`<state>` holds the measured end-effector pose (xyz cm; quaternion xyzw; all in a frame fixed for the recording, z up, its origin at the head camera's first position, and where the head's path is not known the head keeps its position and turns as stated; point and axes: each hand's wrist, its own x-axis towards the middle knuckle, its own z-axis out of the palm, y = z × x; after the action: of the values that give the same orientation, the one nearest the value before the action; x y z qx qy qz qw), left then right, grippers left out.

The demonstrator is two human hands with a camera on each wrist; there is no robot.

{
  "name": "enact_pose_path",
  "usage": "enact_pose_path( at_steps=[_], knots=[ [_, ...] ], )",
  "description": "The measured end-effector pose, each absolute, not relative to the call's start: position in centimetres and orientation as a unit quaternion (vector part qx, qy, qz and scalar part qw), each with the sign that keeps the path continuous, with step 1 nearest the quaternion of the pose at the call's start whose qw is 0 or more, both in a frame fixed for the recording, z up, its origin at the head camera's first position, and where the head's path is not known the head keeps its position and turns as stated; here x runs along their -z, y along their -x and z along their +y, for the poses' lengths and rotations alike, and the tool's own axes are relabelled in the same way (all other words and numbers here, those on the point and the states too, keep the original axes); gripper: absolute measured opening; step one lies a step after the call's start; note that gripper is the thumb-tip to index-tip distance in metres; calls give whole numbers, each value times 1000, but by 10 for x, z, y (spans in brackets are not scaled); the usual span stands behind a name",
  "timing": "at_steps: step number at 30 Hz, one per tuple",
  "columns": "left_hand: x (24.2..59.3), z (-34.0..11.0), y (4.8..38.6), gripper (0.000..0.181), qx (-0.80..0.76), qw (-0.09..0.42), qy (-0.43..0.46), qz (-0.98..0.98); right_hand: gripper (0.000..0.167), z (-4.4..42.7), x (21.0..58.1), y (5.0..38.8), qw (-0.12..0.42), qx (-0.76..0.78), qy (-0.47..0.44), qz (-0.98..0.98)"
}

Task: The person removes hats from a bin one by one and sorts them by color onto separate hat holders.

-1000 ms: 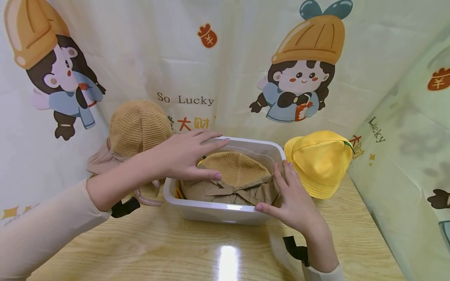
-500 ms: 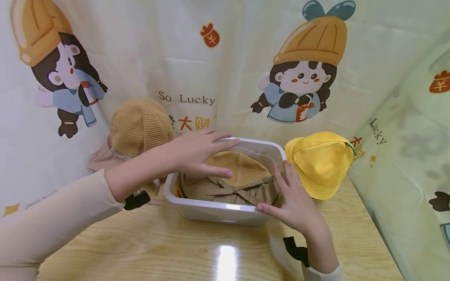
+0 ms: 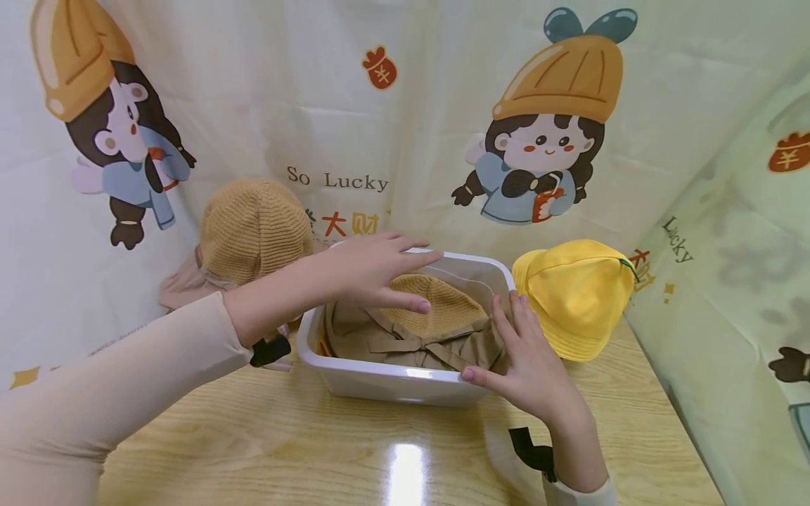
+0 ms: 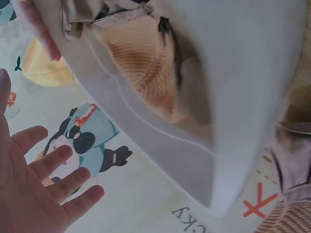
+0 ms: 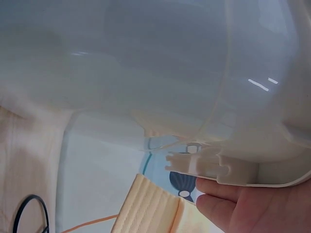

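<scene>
Left hand (image 3: 380, 268) held over a white bin (image 3: 380, 370), right hand (image 3: 534, 362) placed at its rim.
The left hand is held back-upward, fingers straight and spread, nothing gripped (contact below cannot be told); the right hand's fingers are laid nearly straight along the right rim, its thumb at the front rim. Inside the bin, a tan hat (image 3: 435, 309) with a brown bowed brim is seen, its left part covered by the left hand. A yellow cap (image 3: 579, 295) is found just beside the bin on the right; on the left, a knit hat (image 3: 256, 228) is partly hidden by the left forearm (image 3: 272, 299). Behind, a printed cloth (image 3: 436, 91) is hung.
</scene>
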<state>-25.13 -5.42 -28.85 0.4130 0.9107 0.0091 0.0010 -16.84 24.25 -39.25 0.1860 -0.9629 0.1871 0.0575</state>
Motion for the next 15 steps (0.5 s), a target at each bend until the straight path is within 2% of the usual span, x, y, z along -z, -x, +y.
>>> enact_pose_path(
  at_steps=[6, 15],
  knots=[
    [280, -44, 257, 83, -33, -3, -408, 913, 113, 242, 393, 168, 58, -187, -183, -963],
    [286, -35, 260, 77, -16, 28, -414, 910, 115, 244, 393, 169, 59, -178, -187, -964]
  ],
)
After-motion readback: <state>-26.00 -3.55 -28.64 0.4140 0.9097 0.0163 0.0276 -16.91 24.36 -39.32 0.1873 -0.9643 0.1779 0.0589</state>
